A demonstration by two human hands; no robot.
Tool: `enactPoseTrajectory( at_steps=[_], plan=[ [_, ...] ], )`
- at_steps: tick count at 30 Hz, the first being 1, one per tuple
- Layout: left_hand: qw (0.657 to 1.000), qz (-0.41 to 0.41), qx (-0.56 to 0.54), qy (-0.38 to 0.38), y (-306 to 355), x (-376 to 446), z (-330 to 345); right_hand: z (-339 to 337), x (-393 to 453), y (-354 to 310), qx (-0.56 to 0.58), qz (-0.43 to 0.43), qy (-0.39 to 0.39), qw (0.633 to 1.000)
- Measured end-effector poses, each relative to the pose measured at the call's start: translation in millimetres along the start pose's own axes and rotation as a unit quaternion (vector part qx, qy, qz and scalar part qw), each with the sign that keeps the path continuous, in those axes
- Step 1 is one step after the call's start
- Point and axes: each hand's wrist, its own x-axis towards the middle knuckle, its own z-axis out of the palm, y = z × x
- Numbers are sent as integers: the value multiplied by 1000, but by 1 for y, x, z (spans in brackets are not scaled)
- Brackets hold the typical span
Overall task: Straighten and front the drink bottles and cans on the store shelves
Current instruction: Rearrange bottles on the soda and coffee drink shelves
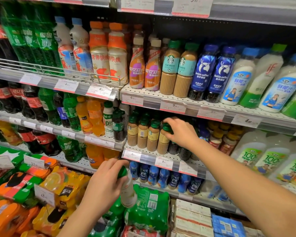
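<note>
Green-capped latte bottle [164, 139] gripped by right hand [180, 132], left hand [104, 183] holding pale bottle [128, 191]

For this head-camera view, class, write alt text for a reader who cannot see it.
A person's right hand grips a green-capped coffee bottle on a middle shelf, while the left hand holds a pale green-capped bottle below packed drink shelves.

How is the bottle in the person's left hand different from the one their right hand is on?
The white bottle is pale, off the shelf and tilted in the left hand. The coffee bottle is tan and stands on the shelf under the right hand. Both have green caps.
</note>
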Motion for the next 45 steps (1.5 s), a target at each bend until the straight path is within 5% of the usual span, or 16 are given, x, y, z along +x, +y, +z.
enactPoseTrajectory(
  at_steps=[8,12,21,32,45],
  plan=[
    [999,24,-30,18,48,34,-1,5,-121,-7,263,-2,-147,954],
    [997,46,-58,20,83,51,1,8,-161,-10,334,0,-153,930],
    [982,127,-125,68,205,76,9,-9,-213,36,379,118,-11,918],
    [959,227,-172,5,360,114,40,-61,-278,166,348,242,119,898],
    [954,285,90,20,466,169,146,-159,-351,342,327,327,283,840]
  ],
)
